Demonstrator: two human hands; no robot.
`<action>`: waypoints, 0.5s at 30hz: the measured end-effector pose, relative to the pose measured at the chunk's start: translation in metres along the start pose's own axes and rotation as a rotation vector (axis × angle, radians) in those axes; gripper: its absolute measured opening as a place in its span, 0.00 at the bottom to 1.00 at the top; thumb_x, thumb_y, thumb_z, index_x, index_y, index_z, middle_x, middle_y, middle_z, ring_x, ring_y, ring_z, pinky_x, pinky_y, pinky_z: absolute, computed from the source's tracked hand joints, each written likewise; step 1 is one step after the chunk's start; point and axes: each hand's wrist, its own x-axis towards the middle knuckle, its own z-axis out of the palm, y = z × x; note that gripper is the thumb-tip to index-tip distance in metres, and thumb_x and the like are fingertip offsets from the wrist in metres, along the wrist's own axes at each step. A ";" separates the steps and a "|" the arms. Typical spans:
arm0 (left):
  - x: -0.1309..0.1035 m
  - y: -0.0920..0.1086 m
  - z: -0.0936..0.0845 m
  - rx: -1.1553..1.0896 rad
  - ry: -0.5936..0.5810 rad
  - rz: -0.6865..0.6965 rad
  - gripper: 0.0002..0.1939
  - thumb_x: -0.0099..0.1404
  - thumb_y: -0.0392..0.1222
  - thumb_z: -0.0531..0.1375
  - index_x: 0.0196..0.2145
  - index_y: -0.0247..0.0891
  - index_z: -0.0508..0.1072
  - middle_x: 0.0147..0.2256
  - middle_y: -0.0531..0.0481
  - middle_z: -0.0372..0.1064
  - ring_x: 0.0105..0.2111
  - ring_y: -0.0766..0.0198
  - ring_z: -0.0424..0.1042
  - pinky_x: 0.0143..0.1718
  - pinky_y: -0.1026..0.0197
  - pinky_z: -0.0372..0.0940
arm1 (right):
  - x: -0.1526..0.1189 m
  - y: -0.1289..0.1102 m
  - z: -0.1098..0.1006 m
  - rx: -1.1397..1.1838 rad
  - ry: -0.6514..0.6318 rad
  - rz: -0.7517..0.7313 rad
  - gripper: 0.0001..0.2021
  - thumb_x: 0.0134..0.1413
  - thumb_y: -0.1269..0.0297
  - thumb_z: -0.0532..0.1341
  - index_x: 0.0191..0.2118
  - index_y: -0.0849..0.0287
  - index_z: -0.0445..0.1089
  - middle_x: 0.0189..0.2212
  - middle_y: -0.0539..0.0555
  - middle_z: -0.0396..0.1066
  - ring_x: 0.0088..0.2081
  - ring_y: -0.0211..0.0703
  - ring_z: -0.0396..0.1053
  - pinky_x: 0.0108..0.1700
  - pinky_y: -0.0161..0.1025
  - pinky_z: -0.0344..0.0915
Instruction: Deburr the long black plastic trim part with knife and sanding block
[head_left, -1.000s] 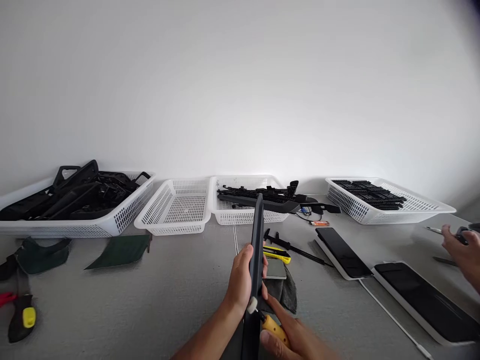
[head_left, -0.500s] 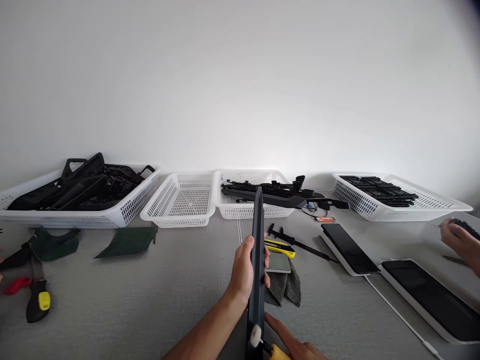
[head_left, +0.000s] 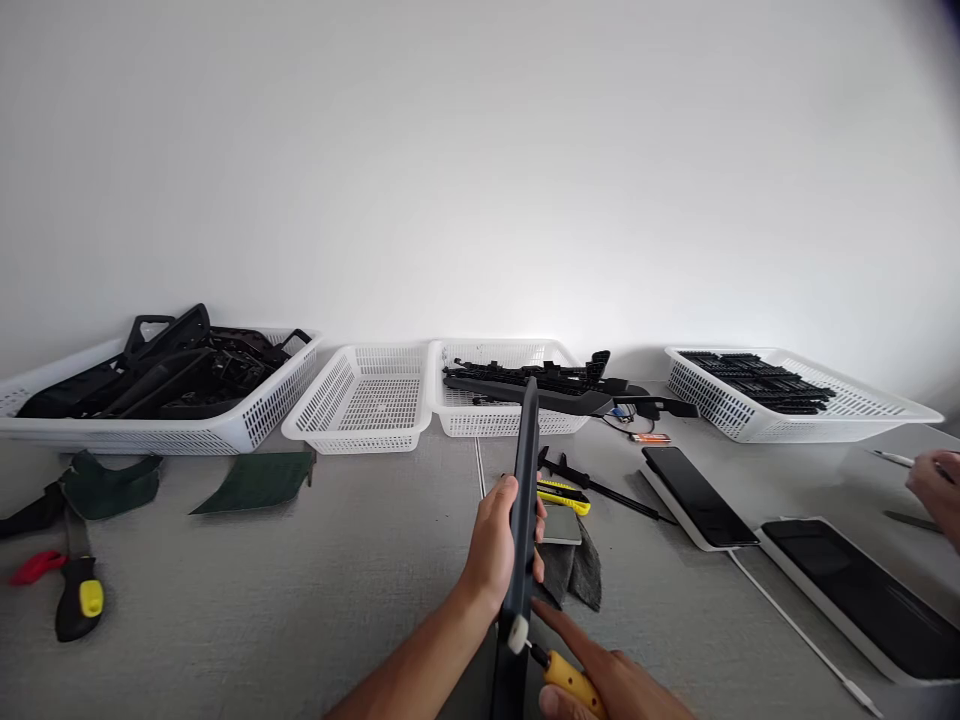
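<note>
My left hand (head_left: 496, 540) is wrapped round a long dark plastic strip (head_left: 524, 480), which stands nearly upright and points away from me. Below it, near the bottom edge, my right hand (head_left: 600, 680) grips a yellow-handled tool (head_left: 571, 684). A small white round head (head_left: 518, 634) on that tool lies against the strip's near part. My right index finger reaches along to the strip's right side. Just right of the strip lie a yellow cutter (head_left: 562, 497), a grey-green block (head_left: 561, 524) and a dark grey cloth (head_left: 583, 570).
White baskets hold black parts at left (head_left: 247, 425), centre (head_left: 457, 425) and right (head_left: 739, 428); another basket (head_left: 356, 440) is unfilled. Calipers (head_left: 577, 478), a phone (head_left: 697, 490), a larger black-topped device (head_left: 855, 585), a knife (head_left: 78, 600) and another person's hand (head_left: 934, 490) also show.
The strip and my left hand have shifted slightly right. My right hand and the yellow tool have come up further into view. The other person's hand has moved right, and its black part no longer shows.
</note>
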 end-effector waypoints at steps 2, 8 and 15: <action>0.000 -0.002 0.001 -0.003 -0.004 -0.016 0.31 0.67 0.65 0.60 0.53 0.35 0.74 0.32 0.51 0.68 0.20 0.69 0.60 0.13 0.66 0.62 | 0.001 -0.011 -0.005 -0.065 -0.019 0.021 0.46 0.64 0.28 0.50 0.77 0.52 0.51 0.28 0.53 0.77 0.29 0.51 0.75 0.32 0.39 0.63; 0.001 -0.005 0.002 0.000 0.000 -0.023 0.29 0.68 0.64 0.59 0.49 0.35 0.75 0.29 0.52 0.68 0.19 0.70 0.62 0.18 0.66 0.64 | 0.003 -0.030 -0.022 -0.144 0.054 0.107 0.50 0.64 0.28 0.46 0.78 0.60 0.47 0.48 0.63 0.79 0.49 0.59 0.76 0.48 0.43 0.67; -0.001 -0.006 0.003 0.012 -0.001 -0.003 0.27 0.68 0.64 0.59 0.46 0.35 0.76 0.30 0.50 0.70 0.23 0.68 0.63 0.25 0.65 0.62 | 0.007 -0.037 -0.032 0.021 0.207 0.086 0.45 0.63 0.29 0.54 0.75 0.55 0.57 0.53 0.62 0.77 0.49 0.58 0.77 0.47 0.43 0.71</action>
